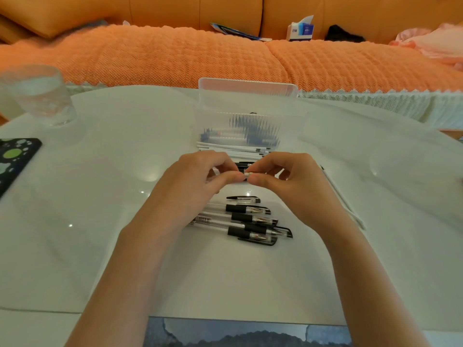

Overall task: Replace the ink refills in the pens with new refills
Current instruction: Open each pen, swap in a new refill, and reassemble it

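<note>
Head view shows us holding one pen (246,174) just above the white counter (125,196), level with its length running left to right. Our left hand (198,176) has its grip clenched on the pen's left part, thumb and fingers pinched around it; our right hand (285,179) pinches the right part in the same way, and the two thumbs nearly meet at a short silvery ring on the pen. Most of the pen is hidden by our fingers.

Nearer us than the held pen lies a row of capped pens (250,219) with clear barrels and black grips, side by side. Beyond the held pen lies a bundle of white refills (233,149), and just past them stands a clear plastic box (248,116) with its lid up. One thin white refill (343,199) lies alone to the right of the held pen. Far to its left stand a glass (42,96) and a dark phone case (15,159).
</note>
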The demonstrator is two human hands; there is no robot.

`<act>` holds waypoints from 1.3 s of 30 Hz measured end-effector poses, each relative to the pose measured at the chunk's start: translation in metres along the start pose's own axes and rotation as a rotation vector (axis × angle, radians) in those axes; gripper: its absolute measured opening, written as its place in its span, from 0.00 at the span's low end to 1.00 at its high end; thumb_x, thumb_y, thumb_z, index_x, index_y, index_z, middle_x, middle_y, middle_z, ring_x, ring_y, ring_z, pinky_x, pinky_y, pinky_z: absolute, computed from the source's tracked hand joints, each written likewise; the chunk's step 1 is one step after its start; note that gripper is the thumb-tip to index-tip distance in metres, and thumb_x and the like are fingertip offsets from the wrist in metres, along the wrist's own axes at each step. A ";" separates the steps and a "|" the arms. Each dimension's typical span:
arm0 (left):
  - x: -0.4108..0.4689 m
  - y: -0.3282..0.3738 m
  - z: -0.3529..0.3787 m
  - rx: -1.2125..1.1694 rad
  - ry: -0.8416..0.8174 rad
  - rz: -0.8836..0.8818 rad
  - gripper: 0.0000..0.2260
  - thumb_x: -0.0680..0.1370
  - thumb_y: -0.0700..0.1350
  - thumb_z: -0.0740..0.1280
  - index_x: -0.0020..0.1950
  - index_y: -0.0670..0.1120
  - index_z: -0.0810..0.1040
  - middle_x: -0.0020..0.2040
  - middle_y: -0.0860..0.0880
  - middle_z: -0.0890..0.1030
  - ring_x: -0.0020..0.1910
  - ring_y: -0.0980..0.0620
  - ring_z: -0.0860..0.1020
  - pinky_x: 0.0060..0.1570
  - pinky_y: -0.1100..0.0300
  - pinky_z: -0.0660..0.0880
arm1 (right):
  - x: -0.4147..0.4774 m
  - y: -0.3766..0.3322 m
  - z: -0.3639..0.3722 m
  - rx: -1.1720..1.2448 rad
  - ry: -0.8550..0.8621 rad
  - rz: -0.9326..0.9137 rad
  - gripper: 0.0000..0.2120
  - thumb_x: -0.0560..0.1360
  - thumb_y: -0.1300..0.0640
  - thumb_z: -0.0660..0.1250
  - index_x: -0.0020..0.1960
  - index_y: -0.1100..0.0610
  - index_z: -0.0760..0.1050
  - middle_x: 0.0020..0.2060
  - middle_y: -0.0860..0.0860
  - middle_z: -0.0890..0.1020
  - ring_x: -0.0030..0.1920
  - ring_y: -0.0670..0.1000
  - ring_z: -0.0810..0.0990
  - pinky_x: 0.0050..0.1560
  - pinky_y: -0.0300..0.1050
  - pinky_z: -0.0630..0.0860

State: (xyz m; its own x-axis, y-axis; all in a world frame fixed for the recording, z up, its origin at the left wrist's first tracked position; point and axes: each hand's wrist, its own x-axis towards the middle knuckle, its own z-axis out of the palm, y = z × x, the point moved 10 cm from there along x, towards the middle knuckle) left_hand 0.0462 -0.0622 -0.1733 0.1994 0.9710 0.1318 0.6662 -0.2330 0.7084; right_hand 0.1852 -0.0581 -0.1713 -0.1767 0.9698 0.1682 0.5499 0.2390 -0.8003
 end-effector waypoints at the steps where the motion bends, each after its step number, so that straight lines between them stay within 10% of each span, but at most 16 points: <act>1: 0.000 0.001 0.000 -0.001 0.002 0.008 0.07 0.71 0.54 0.71 0.45 0.57 0.77 0.42 0.58 0.78 0.39 0.58 0.76 0.40 0.64 0.72 | 0.000 0.000 -0.001 0.002 0.005 0.002 0.01 0.71 0.55 0.72 0.43 0.51 0.82 0.33 0.41 0.80 0.36 0.35 0.75 0.38 0.24 0.68; 39: -0.001 -0.018 -0.007 -0.051 0.001 -0.068 0.04 0.77 0.51 0.65 0.49 0.59 0.79 0.39 0.58 0.78 0.33 0.59 0.76 0.38 0.64 0.70 | 0.001 0.018 -0.017 -0.059 0.098 0.053 0.03 0.72 0.57 0.71 0.46 0.50 0.81 0.38 0.42 0.81 0.41 0.40 0.76 0.38 0.25 0.68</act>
State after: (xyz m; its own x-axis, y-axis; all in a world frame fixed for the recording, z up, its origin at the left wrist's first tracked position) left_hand 0.0285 -0.0584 -0.1814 0.1542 0.9846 0.0827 0.6408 -0.1634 0.7501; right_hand 0.2087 -0.0519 -0.1762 -0.0672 0.9806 0.1841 0.6037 0.1869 -0.7750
